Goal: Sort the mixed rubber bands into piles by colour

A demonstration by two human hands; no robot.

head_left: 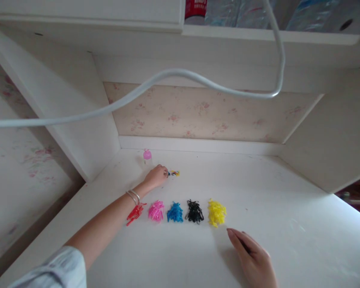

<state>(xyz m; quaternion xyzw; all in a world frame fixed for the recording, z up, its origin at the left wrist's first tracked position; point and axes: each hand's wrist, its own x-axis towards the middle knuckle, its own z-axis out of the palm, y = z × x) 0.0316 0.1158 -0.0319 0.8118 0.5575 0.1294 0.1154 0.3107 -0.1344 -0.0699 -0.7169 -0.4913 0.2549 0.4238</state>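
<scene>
My left hand (156, 176) reaches across the white desktop with its fingers pinched on a small blue rubber band (168, 174). Just right of those fingertips lies a little cluster of mixed-colour rubber bands (175, 173). Nearer to me, small rubber bands lie in a row of piles: red (135, 214), partly behind my left forearm, then pink (156, 211), blue (175, 212), black (194, 212) and yellow (217, 213). My right hand (253, 256) is close to the yellow pile, fingers curled and thumb pressed to the index finger, with nothing seen in it.
A small clear container with a pink top (147, 155) stands behind my left hand. A white cable (180, 73) hangs across the upper view, below a shelf (270, 35) holding a red can (195, 9) and plastic-wrapped things. White side panels (327, 136) flank the desktop.
</scene>
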